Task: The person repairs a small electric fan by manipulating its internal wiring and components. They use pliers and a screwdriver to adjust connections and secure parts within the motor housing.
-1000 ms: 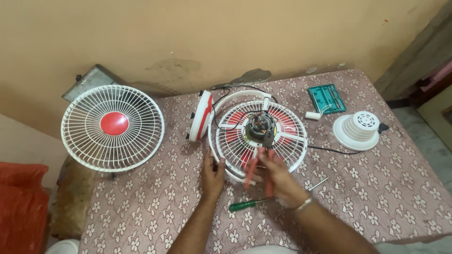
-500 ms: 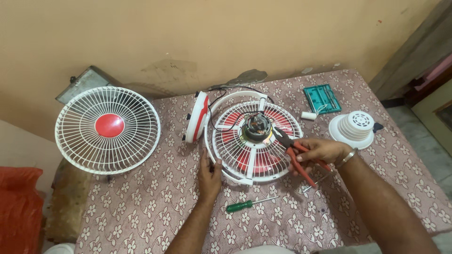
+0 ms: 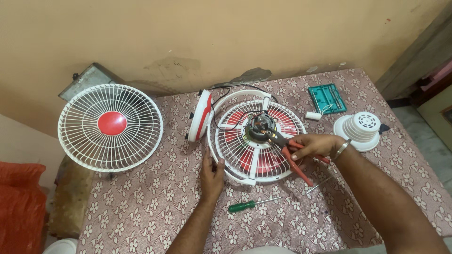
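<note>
A white rear fan guard (image 3: 256, 160) with red blades beneath it lies flat on the table, its bare motor (image 3: 259, 128) at the centre. My left hand (image 3: 211, 175) presses on the guard's near left rim. My right hand (image 3: 316, 145) grips red-handled pliers (image 3: 288, 151), whose jaws touch the motor's right side. A green-handled screwdriver (image 3: 248, 204) lies just in front of the guard. A second metal tool (image 3: 316, 186) lies below the pliers' handles.
The white front grille with a red hub (image 3: 110, 127) leans at the table's left edge. A red and white fan base (image 3: 199, 116) stands behind the guard. A white motor cover (image 3: 360, 129) and a green case (image 3: 326, 98) sit at the right. The floral tablecloth (image 3: 141, 211) covers the table.
My right hand swung with the pliers from the guard's near side to its right, and the jaws now reach the motor. My left hand stayed on the rim.
</note>
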